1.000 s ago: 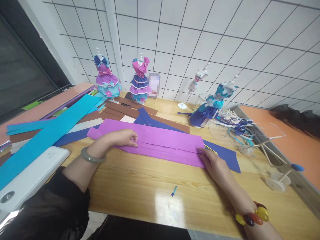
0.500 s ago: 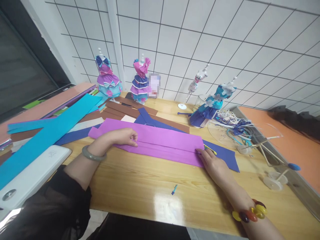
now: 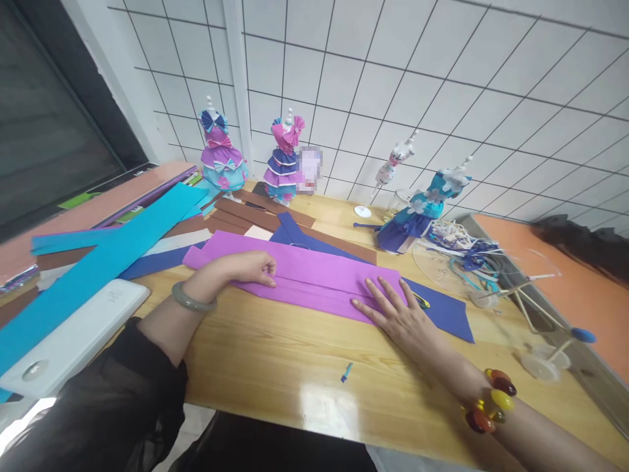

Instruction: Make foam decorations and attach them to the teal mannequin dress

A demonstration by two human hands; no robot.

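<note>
A folded purple sheet, paper or cloth, lies lengthwise across the wooden table, with a fold line running along it. Near its left part, my left hand is closed, thumb and fingertips pinched at the fold line. On the sheet's right end my right hand lies flat and open, fingers spread over the fold. Beneath the purple sheet a dark blue sheet sticks out at the right and behind. A small yellow-handled tool, partly hidden, rests beside my right fingers.
Several dressed mini mannequins, including a blue one, stand at the back by the tiled wall. Left lie turquoise strips, brown strips and a white device. A tangle of ribbon scraps sits right; a scrap lies in front.
My right hand has gone from pinching the sheet's right end to lying flat with spread fingers, a little further left on it. My left hand keeps its place on the sheet.
</note>
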